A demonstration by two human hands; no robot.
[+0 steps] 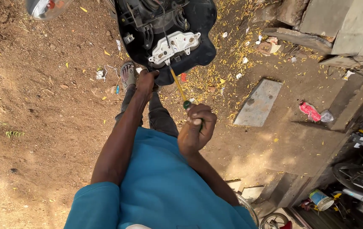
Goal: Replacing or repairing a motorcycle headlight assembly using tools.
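Right hand (197, 127) is fisted tight round the green handle of a screwdriver (179, 87). Yellow shaft runs up and slightly left from the fist, tip meeting the white bracket (174, 46) inside the black panel (198, 25). So the work lies straight ahead of the grip, along the tool's long axis. Left hand (146, 80) clamps the panel's lower edge, nearer the panel than the right, just left of the shaft. Dirt ground (41, 106) w/ yellow leaf litter underneath.

The right hand (197, 127) hides most of the screwdriver (179, 87) handle; the top edge crops the black panel (198, 25).
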